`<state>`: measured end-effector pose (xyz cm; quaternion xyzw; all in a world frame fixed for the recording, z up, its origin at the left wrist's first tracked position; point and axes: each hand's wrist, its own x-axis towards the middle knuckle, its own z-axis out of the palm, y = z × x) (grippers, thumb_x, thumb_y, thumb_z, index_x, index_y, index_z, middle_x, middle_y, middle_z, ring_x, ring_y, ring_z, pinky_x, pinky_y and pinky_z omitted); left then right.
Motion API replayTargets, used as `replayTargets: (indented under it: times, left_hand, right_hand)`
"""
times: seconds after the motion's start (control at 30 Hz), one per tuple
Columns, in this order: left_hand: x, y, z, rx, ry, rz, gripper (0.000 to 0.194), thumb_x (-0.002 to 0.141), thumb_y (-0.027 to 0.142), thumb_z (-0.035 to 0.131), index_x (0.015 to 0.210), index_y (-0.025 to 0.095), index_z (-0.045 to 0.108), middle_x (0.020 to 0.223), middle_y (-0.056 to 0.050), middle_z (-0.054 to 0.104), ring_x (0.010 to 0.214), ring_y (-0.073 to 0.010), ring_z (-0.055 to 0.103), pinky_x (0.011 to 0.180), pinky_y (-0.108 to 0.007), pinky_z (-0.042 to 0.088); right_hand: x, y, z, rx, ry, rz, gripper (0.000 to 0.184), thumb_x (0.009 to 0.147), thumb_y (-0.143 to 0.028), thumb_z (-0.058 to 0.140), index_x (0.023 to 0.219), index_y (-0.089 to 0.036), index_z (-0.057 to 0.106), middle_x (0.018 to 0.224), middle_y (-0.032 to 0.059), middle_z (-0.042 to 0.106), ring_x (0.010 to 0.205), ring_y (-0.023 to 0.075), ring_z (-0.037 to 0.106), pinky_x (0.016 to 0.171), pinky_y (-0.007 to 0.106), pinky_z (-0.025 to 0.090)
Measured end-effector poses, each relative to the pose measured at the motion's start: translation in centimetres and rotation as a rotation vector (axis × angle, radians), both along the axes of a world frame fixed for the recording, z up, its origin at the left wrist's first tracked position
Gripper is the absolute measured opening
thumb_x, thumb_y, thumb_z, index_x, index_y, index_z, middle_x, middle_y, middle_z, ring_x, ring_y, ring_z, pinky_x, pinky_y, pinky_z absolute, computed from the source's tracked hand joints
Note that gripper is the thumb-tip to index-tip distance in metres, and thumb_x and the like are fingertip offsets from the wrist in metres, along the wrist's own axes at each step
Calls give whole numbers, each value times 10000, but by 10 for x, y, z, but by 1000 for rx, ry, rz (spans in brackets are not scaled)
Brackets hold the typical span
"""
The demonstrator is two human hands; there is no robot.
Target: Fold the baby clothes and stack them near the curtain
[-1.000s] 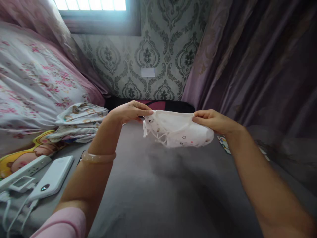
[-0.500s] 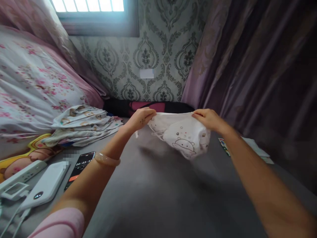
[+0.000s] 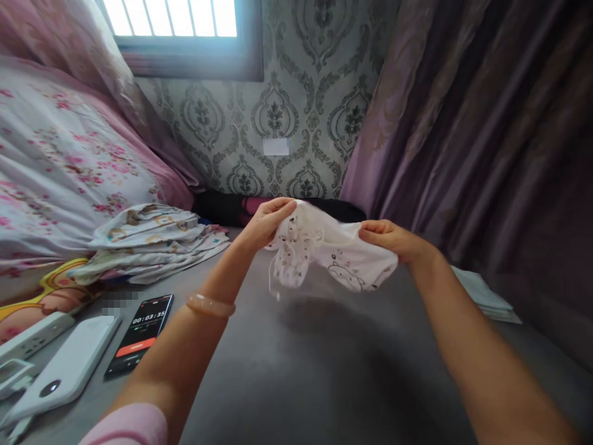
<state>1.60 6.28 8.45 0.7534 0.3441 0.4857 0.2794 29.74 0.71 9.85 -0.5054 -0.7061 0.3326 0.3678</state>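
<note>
A small white baby garment [image 3: 340, 247] hangs in the air above the grey bed surface, stretched between both hands. It carries a line-drawn cartoon animal on one part and small dark prints on another, and a thin tie string dangles at its left. My left hand [image 3: 273, 219] pinches the upper left edge between thumb and fingers. On the other side, my right hand [image 3: 391, 238] grips the upper right edge, a little lower than the left. Folds hide part of the garment's shape, so its exact cut cannot be made out.
At left lie a phone [image 3: 141, 330] showing a timer, a white power bank [image 3: 65, 364], a power strip [image 3: 37, 337] and a yellow cartoon cushion [image 3: 50, 290]. Crumpled printed cloths [image 3: 157, 238] sit behind them. White folded sheets [image 3: 484, 293] lie at right, near the curtain [image 3: 445, 136].
The garment has turned and bunched, its dotted part now showing at left. My right hand sits slightly lower, and the top edge slants. The view has shifted a little.
</note>
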Motion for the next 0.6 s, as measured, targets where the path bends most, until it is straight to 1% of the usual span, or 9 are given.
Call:
replayTargets:
  times: [0.03,0.1,0.13,0.2,0.27,0.33,0.4,0.5,0.6]
  left_hand:
    - [2,0,-2,-15,20,3,380,828,468,508,920,146,688,767,-39,658,690,-141,575,597,-222,429]
    - [2,-2,-4,-15,122,29,315,774,438,584,813,148,700,716,-38,650,685,-148,577,598,-222,423]
    - [1,-3,-4,-11,152,25,292,758,426,606,789,152,702,710,-37,649,687,-148,578,603,-222,421]
    - [-1,-4,-4,-40,123,-46,324,792,446,569,868,163,706,755,-39,665,692,-145,584,615,-228,427]
    - [-1,-2,-5,-81,68,-94,381,831,470,511,957,162,697,788,-44,677,673,-140,585,612,-238,434]
    - [-1,4,-8,-43,132,-12,360,825,447,527,923,152,708,768,-42,678,670,-146,588,616,-241,429]
    - [0,10,-13,64,271,135,298,816,395,553,868,157,723,764,-38,684,704,-161,602,640,-244,419]
    - [0,13,-17,198,399,323,300,866,392,509,956,199,720,835,-40,709,774,-186,630,671,-251,416]
    - [-2,5,-15,355,457,445,332,917,417,450,1039,229,694,938,-49,716,860,-197,644,709,-248,423]
  right_hand:
    - [2,1,-1,-19,0,-14,348,739,-514,633,844,-194,720,734,29,701,617,164,620,536,271,477]
    - [5,1,-1,1,-48,-68,303,702,-489,674,739,-190,712,690,18,689,593,154,607,517,257,461]
    - [7,0,-1,-2,-69,-61,289,692,-477,686,720,-190,709,694,17,690,596,153,607,518,253,459]
    - [9,-1,-1,-60,-57,29,309,707,-484,674,794,-190,720,765,30,708,639,160,625,546,261,474]
    - [9,-1,-2,-82,-19,51,360,726,-511,648,858,-185,725,783,41,711,642,165,627,557,273,480]
    - [7,3,-4,10,-25,-42,369,728,-516,643,833,-173,729,736,35,701,609,160,608,549,271,467]
    - [5,9,-8,126,-71,-118,362,756,-505,615,829,-171,732,731,27,698,609,157,596,555,266,453]
    - [3,13,-11,287,-209,-196,349,833,-454,532,898,-176,732,793,29,713,677,169,612,596,264,441]
    - [2,8,-13,455,-398,-360,303,876,-376,492,971,-202,721,858,35,727,768,191,637,653,267,432]
